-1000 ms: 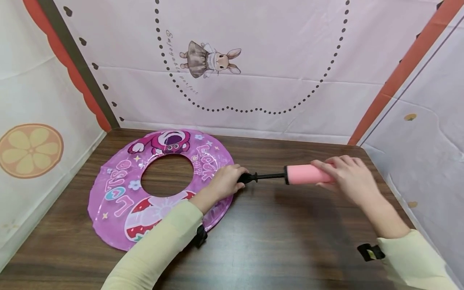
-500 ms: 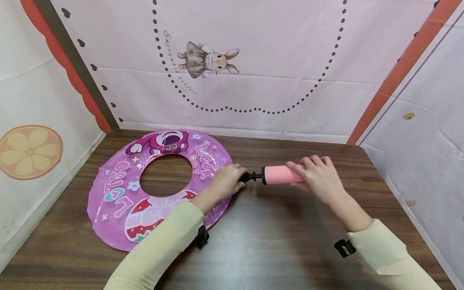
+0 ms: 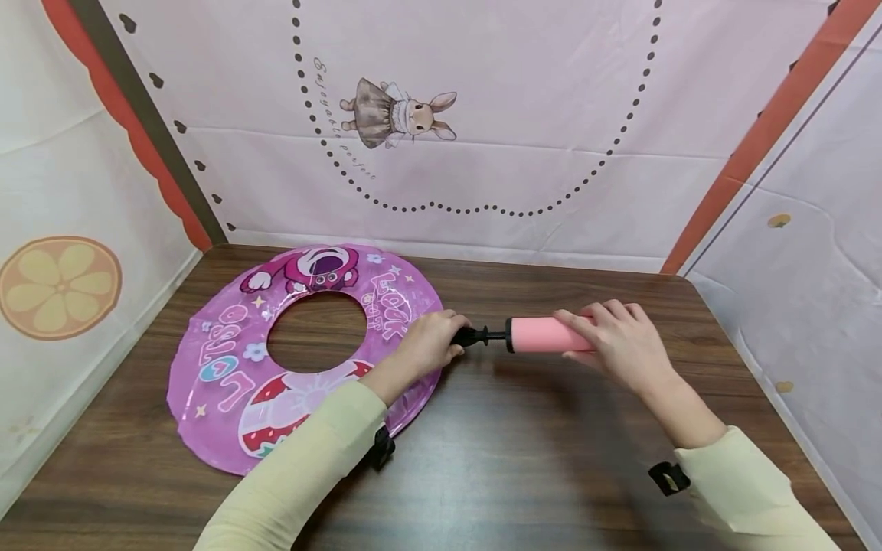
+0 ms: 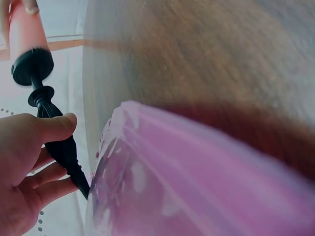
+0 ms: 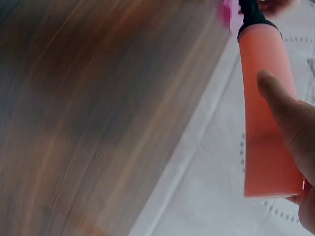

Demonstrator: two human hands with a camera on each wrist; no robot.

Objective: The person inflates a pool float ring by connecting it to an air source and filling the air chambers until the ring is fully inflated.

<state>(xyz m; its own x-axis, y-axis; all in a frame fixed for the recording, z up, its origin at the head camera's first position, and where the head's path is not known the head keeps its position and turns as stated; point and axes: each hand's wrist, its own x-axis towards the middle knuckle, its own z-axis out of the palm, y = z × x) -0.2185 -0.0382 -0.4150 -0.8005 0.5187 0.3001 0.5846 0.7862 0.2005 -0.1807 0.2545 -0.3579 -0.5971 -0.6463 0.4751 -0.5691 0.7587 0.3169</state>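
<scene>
A purple swim ring (image 3: pixel 189 383) with cartoon prints lies on the table, partly filled and wrinkled along its edge. Over its right side, my left hand (image 3: pixel 429 343) grips the black handle (image 4: pixel 61 147) of a hand pump, thumb and fingers around it. The handle tapers to a nozzle that meets the ring in the left wrist view; whether it sits inside a valve is hidden. My right hand (image 3: pixel 625 344) holds the pump's pink barrel (image 3: pixel 540 334), thumb along its side in the right wrist view. A short length of black rod (image 3: pixel 496 335) shows between handle and barrel.
The brown wood table (image 3: pixel 482 474) carries the ring and pump. A printed cloth wall (image 3: pixel 517 115) stands behind it, with cloth sides (image 3: pixel 813 252) at left and right. Black straps (image 3: pixel 670 478) sit at both sleeve cuffs.
My right hand has pushed the pink barrel left toward the handle, shortening the visible rod, then drawn it slightly back right. The left hand and swim ring stay in place.
</scene>
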